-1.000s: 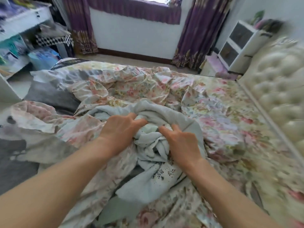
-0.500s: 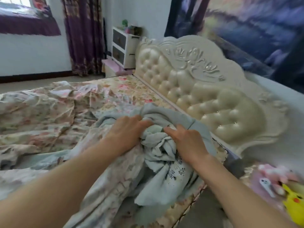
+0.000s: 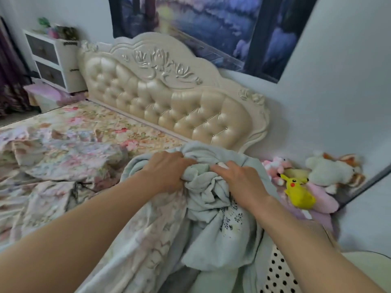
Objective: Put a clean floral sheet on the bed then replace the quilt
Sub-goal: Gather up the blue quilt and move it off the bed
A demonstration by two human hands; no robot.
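The pale green quilt [image 3: 211, 212] bunched under my left hand [image 3: 167, 174] and right hand [image 3: 241, 185] is soft, matt cloth, heavily creased. The floral sheet [image 3: 69, 149] is thin, rumpled fabric. The headboard [image 3: 179, 102] is glossy, tufted, leather-like padding. The yellow plush toy [image 3: 298, 192] looks fuzzy.

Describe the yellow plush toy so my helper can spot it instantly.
Start at the cream tufted headboard and go to its right end. A heap of soft toys lies there against the wall. The yellow plush is the only bright yellow one, with red cheeks.
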